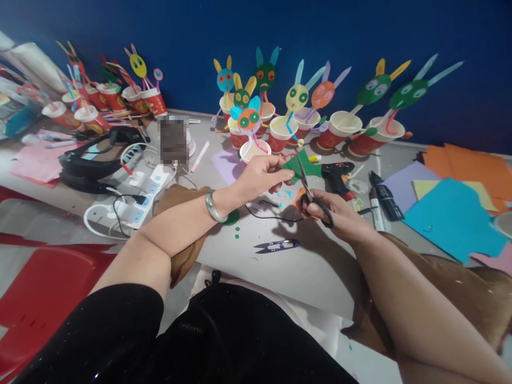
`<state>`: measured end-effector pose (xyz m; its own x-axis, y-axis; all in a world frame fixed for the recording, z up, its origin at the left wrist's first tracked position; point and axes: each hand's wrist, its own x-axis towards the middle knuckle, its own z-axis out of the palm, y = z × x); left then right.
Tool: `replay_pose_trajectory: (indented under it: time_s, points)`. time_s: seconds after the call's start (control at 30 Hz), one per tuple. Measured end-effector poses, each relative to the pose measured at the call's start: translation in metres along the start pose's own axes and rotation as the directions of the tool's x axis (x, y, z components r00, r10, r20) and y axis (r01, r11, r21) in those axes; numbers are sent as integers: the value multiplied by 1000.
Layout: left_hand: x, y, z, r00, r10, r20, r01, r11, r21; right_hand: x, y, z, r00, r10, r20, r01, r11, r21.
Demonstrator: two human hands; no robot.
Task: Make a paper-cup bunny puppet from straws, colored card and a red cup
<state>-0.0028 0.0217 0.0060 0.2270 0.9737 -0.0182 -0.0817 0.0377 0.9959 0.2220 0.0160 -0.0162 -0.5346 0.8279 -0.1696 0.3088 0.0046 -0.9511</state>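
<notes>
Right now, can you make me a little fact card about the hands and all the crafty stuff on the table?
Left hand: left hand holding green paper
Right hand: right hand holding scissors with black handles, blades at the green paper
On the wrist: a bracelet, left arm
Nearest the person's body: small snips lying on the table
Along the back: red cups with paper faces that have long ears
Right side: blue paper and orange paper
Left side: a white power strip
</notes>
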Motion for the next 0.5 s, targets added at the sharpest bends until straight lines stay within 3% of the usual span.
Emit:
replay_pose_trajectory:
  time_s: [0.5]
  points:
    - [0,0,0,1000,-23,-4,23,1000,-3,1,-2,0,1000,26,3,-26,1000,0]
